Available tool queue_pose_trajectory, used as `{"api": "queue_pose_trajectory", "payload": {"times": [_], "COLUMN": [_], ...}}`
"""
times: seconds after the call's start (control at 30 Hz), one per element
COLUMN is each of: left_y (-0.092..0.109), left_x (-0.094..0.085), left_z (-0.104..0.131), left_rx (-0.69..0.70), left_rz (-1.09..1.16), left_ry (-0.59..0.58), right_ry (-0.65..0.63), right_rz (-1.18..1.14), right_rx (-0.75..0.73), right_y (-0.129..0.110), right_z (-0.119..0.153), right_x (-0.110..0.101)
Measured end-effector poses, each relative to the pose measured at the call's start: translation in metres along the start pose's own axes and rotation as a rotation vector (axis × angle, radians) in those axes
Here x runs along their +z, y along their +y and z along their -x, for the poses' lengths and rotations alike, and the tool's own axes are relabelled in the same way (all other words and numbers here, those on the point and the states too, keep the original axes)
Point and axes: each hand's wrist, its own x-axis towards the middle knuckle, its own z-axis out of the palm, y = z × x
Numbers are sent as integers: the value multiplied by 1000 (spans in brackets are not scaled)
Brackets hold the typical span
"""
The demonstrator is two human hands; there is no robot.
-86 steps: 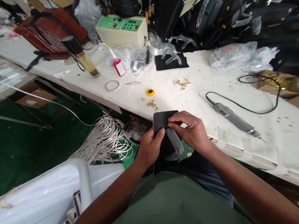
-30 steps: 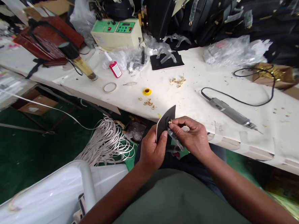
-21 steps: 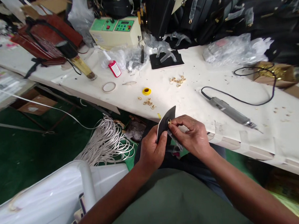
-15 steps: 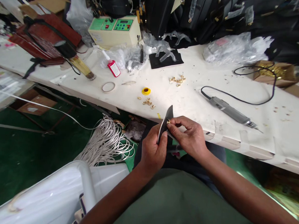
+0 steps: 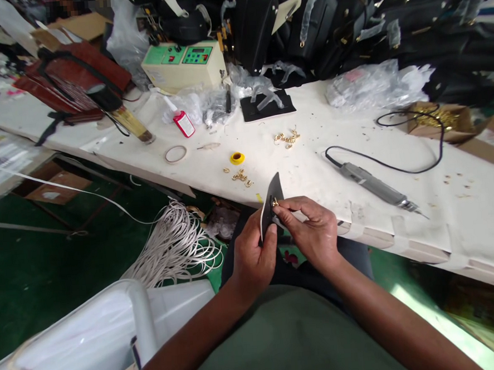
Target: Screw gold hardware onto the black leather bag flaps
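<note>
My left hand (image 5: 255, 254) is closed on a black leather piece (image 5: 273, 188) with a pale back, held tilted up on edge at the table's front. Thumb and forefinger of my right hand (image 5: 312, 225) pinch a small gold metal fitting (image 5: 275, 202) against the dark face of that piece. How the fitting is attached is hidden by my fingers. Just beyond my hands lie a small pile of gold fittings (image 5: 240, 176) and a yellow ring-shaped spool (image 5: 237, 157). A second pile of gold fittings (image 5: 286, 138) is farther back.
A grey electric screwdriver (image 5: 375, 185) with a looping black cord lies on the right. At the back are a control box (image 5: 185, 66), a red bottle (image 5: 183, 123), a black flat piece (image 5: 268, 105) and black bags (image 5: 254, 28). A white bin (image 5: 84, 329) stands at lower left.
My hands keep hold of the black leather piece and the gold fitting, with the piece turned slightly. The view has shifted a little, so the table items appear lower and further left.
</note>
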Motion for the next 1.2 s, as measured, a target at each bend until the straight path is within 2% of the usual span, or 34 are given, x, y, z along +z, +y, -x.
{"api": "queue_pose_trajectory", "payload": {"times": [0.13,0.37,0.43,0.53,0.7,0.77,0.83,0.9,0.97,1.1,1.2], "left_y": [0,-3,-2,2,8,7,5,2,0,-3,-5], "left_x": [1,5,8,11,12,16,23,34,46,65,72], "left_z": [1,3,3,3,-7,-17,-29,-41,-49,-60,-67], "left_rx": [84,192,213,212,207,223,221,156,0,-353,-527], "left_rz": [-88,-250,-282,-312,-212,-142,-97,-31,118,469,561], "left_ry": [17,31,4,-63,-266,-258,-184,-125,-141,-332,-442], "right_ry": [-70,-349,-343,-234,-133,-129,-153,-175,-167,-114,-96], "right_rz": [-9,-191,-193,-206,-280,-291,-312,-342,-372,-390,-388], "right_rx": [-67,81,159,346,607,660,713,768,809,846,869], "right_y": [-1,-16,-20,-22,-14,-10,-7,-4,0,10,18], "right_z": [2,1,3,7,4,1,-1,0,2,8,10], "right_x": [-4,-29,-34,-38,-60,-72,-83,-93,-100,-109,-114]}}
